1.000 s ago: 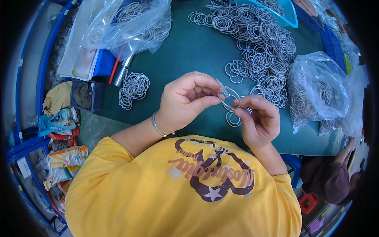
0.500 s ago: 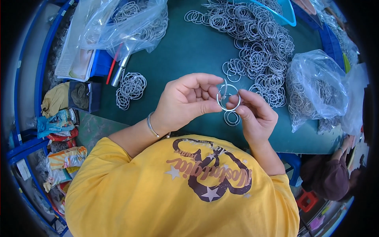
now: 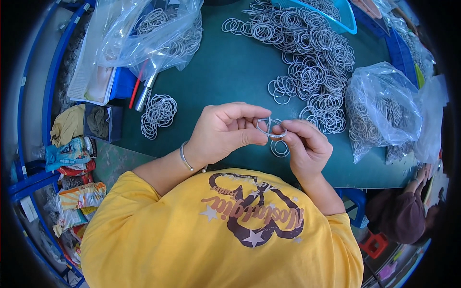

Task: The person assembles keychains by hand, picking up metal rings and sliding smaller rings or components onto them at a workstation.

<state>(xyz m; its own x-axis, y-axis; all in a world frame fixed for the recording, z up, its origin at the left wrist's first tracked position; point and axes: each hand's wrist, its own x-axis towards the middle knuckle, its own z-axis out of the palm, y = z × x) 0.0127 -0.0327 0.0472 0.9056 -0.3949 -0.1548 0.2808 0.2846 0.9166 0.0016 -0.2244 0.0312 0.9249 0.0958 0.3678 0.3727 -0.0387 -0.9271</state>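
Both hands point(image 3: 223, 128) point(image 3: 311, 146) pinch a silvery, textured metal hoop point(image 3: 272, 136); right of them, a crinkled clear bag point(image 3: 403, 89) holds grey rings point(image 3: 370, 126).

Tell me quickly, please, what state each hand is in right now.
Left hand: closed, holding the metal ring at its left side with thumb and fingers.
Right hand: closed, pinching the same ring's right side.

The left hand point(image 3: 229, 128) is holding thumb and index finger opposed (remaining fingers curled) — the right hand point(image 3: 308, 144) is facing it, pinching between thumb and fingertips.
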